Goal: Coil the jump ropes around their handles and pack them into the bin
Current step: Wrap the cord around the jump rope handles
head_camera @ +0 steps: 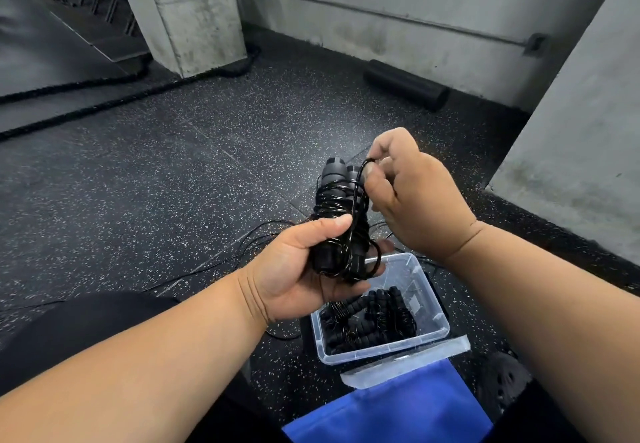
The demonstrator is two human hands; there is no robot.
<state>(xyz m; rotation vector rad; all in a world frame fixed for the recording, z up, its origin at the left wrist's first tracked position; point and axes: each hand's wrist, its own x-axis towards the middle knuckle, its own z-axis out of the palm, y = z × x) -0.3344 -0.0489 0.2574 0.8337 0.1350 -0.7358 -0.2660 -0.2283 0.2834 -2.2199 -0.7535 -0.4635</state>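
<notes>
My left hand (pixel 298 269) grips two black handles (pixel 337 214) wound with cord, above the bin (pixel 431 307) (coiled ropes (pixel 370 318) inside) at five o'clock; my right hand (pixel 412 200) pinches the cord's loop (pixel 362 172) at one o'clock.

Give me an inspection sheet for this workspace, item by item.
Surface: black speckled rubber floor.
Job's things: pair of black handles partly wound with thin black cord; clear plastic bin on the floor holds coiled jump ropes.
Clutter: blue sheet at the near edge; black foam roller by the wall.
Hands: left hand grips the handles; right hand pinches a loop of cord above them.
Cables: loose thin cord trails on the floor; thick black rope lies farther off.
Surroundings: concrete pillar and grey walls.
</notes>
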